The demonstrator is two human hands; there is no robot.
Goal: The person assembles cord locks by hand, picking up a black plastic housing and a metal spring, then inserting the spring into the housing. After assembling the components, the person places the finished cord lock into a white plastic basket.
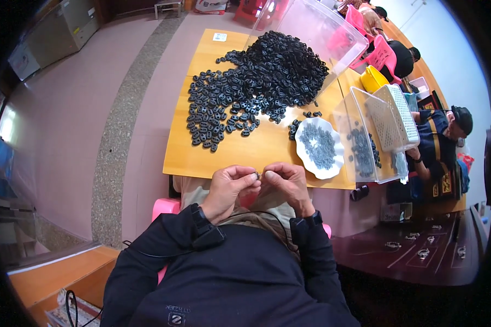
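My left hand (230,191) is closed in a pinch on a small black oval piece, mostly hidden by the fingertips, just off the table's near edge. Close beside it, my right hand (287,184) is also pinched; whatever sits between its thumb and finger is too small to make out. Beyond both hands a large heap of black oval pieces with holes (281,68) spreads over the wooden table (177,155), thinning out toward the left. To the right, a white scalloped dish (338,150) holds many small translucent greyish pieces (317,144).
A clear plastic bin (341,111) with more black pieces stands at the table's right, beside a white perforated basket (401,117) and a yellow container (373,79). A large clear tub (343,41) lies behind the heap. Another person (439,136) sits at the right, near pink chairs (384,57).
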